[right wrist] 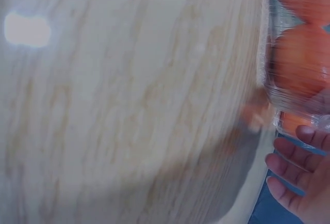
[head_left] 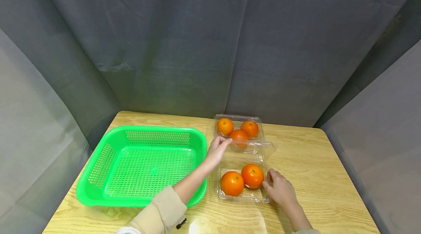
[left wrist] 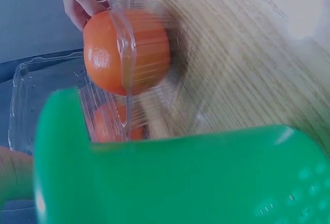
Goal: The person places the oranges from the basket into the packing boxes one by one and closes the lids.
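Observation:
A clear plastic clamshell box [head_left: 243, 198] with two oranges [head_left: 232, 183] stands on the table, its lid [head_left: 253, 148] raised at the back. My left hand [head_left: 217, 150] pinches the lid's left edge between thumb and fingers. At the box's right side is my right hand [head_left: 281, 189], fingers loosely bent beside the right orange [head_left: 252, 176]. The right wrist view shows those fingers [right wrist: 291, 170] spread and holding nothing. Behind, a second clear box [head_left: 237, 117] contains three oranges, the front one [head_left: 239, 136] partly covered by the raised lid.
A green plastic basket [head_left: 141, 202] with a perforated bottom sits left of the boxes, under my left forearm. Its rim [left wrist: 191, 146] fills the lower left wrist view. The wooden table [head_left: 315, 175] ends at grey curtains [head_left: 184, 62] behind and at both sides.

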### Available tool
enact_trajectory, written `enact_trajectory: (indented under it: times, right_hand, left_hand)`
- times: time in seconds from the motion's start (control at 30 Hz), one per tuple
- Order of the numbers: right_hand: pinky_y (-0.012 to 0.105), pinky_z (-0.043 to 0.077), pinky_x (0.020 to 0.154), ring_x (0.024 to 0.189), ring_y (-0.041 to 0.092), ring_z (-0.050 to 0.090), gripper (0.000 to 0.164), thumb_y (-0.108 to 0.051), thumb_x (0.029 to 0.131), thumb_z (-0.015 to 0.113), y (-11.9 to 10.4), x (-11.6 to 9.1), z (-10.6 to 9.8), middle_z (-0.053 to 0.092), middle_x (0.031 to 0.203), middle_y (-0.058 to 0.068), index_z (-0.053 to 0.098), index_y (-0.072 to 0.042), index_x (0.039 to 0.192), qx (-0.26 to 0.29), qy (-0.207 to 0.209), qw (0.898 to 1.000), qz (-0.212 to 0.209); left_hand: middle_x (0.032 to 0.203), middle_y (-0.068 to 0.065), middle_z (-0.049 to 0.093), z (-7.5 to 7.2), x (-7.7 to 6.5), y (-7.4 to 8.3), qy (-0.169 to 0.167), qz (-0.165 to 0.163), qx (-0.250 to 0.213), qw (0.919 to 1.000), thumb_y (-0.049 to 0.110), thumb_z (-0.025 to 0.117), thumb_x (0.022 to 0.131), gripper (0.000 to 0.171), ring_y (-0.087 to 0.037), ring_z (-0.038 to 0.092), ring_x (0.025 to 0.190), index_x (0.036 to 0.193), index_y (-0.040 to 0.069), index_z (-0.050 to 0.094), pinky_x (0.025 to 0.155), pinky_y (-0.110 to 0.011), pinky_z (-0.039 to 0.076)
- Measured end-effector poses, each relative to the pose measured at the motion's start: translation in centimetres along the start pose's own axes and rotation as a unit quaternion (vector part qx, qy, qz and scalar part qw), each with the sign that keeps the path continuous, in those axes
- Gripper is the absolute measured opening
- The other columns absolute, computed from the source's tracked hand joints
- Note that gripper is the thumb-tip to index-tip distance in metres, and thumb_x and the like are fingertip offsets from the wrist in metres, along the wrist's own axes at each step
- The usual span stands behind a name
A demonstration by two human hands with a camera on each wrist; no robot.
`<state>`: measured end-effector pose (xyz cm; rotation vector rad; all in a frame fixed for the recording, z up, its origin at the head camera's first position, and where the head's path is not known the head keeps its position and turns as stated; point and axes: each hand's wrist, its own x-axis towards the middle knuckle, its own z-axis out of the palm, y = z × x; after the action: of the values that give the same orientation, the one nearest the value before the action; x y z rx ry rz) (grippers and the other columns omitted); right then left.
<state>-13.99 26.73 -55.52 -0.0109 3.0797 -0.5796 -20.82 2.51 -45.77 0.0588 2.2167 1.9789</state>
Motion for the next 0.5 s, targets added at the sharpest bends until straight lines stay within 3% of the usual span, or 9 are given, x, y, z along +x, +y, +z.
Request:
enact_trajectory:
  times: [0.33, 0.5]
  right_hand:
    - [0.029, 0.035, 0.051, 0.062, 0.016, 0.043, 0.018, -0.022, 0.079, 0.063, -0.2, 0.1, -0.5, 0.049, 0.073, 0.0, 0.051, -0.011, 0.086, 0.044, -0.015, 0.999, 0.003]
    - [0.028, 0.037, 0.051, 0.061, 0.014, 0.045, 0.015, -0.018, 0.079, 0.061, -0.3, 0.3, -0.8, 0.051, 0.072, 0.0, 0.054, -0.009, 0.089, 0.077, -0.041, 0.996, 0.012]
  left_hand:
    - [0.096, -0.007, 0.047, 0.0, -1.1, -0.2, -0.013, 0.017, 0.062, 0.9978, 0.029, 0.048, 0.089, 0.024, -0.018, 0.045, 0.082, 0.093, 0.005, 0.048, 0.067, -0.028, 0.039]
    - [0.099, -0.009, 0.047, 0.0, -1.5, -0.3, -0.014, 0.026, 0.07, 0.9971, 0.028, 0.048, 0.089, 0.023, -0.02, 0.047, 0.086, 0.093, 0.005, 0.048, 0.068, -0.029, 0.04]
